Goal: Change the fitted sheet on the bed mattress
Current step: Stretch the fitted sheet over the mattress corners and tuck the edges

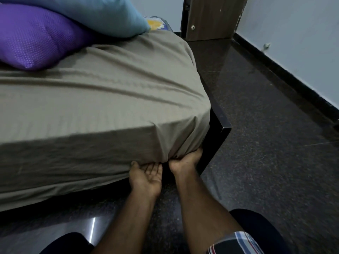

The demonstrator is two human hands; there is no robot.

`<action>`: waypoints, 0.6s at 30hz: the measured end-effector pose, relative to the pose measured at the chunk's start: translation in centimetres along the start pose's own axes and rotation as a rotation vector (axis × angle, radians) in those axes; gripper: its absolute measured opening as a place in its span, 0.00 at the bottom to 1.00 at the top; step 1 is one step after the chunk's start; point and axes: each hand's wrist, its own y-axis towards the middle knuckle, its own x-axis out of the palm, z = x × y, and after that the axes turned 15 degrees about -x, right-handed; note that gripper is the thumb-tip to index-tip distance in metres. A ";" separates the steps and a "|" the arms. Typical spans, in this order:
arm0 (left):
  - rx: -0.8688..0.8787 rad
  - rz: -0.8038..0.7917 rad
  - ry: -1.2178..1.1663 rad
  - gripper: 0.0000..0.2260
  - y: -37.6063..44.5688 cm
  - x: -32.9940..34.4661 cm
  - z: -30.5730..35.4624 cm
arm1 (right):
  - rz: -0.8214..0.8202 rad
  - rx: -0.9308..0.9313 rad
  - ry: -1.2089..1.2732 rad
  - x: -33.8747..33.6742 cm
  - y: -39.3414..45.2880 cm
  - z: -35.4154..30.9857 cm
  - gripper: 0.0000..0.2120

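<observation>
A grey-brown fitted sheet (pixel 102 99) covers the mattress, wrinkled across the top and pulled down over the near corner. Both hands reach under that corner. The left hand (pixel 146 176) lies palm up with relaxed, straight fingers touching the sheet's lower hem, its grip open. The right hand (pixel 185 162) curls its fingers around the bunched hem at the corner, beside the black bed frame (pixel 222 129). A purple pillow (pixel 36 39) and a blue pillow (pixel 102 13) rest on the bed.
</observation>
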 end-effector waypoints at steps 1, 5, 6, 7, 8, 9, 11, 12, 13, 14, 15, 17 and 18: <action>0.014 0.013 0.019 0.27 0.3 0.2 0.0 | -0.019 0.019 -0.020 0.0 0.0 -0.2 0.28; -0.026 -0.008 0.040 0.17 0.2 0.4 1.1 | -0.091 0.092 -0.184 -0.3 -0.3 -1.9 0.27; -0.041 -0.029 0.015 0.16 0.0 0.6 1.4 | -0.073 0.096 -0.254 -0.4 -0.4 -2.4 0.27; -0.046 -0.048 -0.022 0.15 -0.2 0.8 1.5 | -0.036 0.086 -0.316 -0.7 -0.6 -3.0 0.27; -0.037 -0.060 -0.071 0.16 -0.4 1.1 1.6 | 0.004 0.069 -0.362 -1.1 -0.7 -3.6 0.29; -0.022 -0.063 -0.123 0.18 -0.6 1.5 1.8 | 0.035 0.057 -0.378 -1.5 -0.9 -4.1 0.31; 0.024 -0.060 -0.212 0.22 -0.8 2.2 1.9 | 0.052 0.053 -0.327 -2.2 -1.0 -4.7 0.35; 0.049 -0.062 -0.240 0.23 -0.9 2.3 2.0 | 0.050 0.064 -0.283 -2.4 -1.1 -4.7 0.36; 0.065 -0.063 -0.254 0.24 -0.9 2.4 1.9 | 0.044 0.085 -0.240 -2.5 -1.2 -4.6 0.37; 0.071 -0.054 -0.257 0.23 -0.9 2.4 1.8 | 0.032 0.102 -0.208 -2.5 -1.3 -4.4 0.37; 0.069 -0.046 -0.257 0.23 -0.8 2.3 1.7 | 0.019 0.112 -0.174 -2.5 -1.3 -4.1 0.36; 0.049 -0.054 -0.230 0.21 -0.5 1.7 1.5 | -0.001 0.106 -0.101 -2.1 -1.4 -3.3 0.34; 0.031 -0.068 -0.190 0.20 -0.5 1.2 1.5 | -0.008 0.088 -0.067 -1.8 -1.2 -2.9 0.32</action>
